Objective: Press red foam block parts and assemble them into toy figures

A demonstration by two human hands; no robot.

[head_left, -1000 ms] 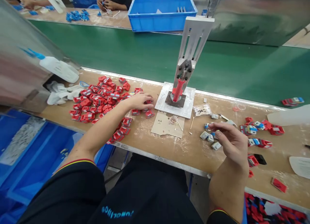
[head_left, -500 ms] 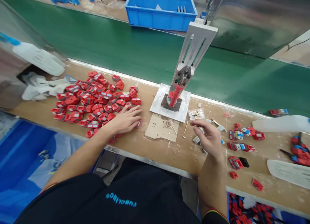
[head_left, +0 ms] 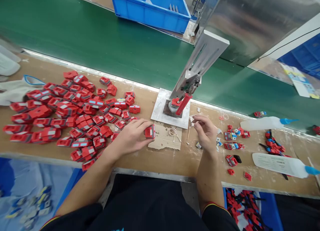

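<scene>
Between the thumb and fingers of my left hand is a red and grey toy part, held over the left edge of a cardboard piece. My right hand hovers beside the cotton swabs, its thumb and fingertips curled together; whatever they may hold is too small to make out. A heap of similar red parts spreads to the left of my left hand. Beyond the cardboard, a press with a red handle stands on a white plate.
Two glue bottles lie on the right, near small red and blue assemblies. A green conveyor belt runs behind the bench, with a blue crate beyond it. Bins sit below the bench's front edge.
My left hand has come away from the heap with a red part and turned toward the cardboard. The view has shifted to the right. My right hand stays near the swabs, fingers still curled.
</scene>
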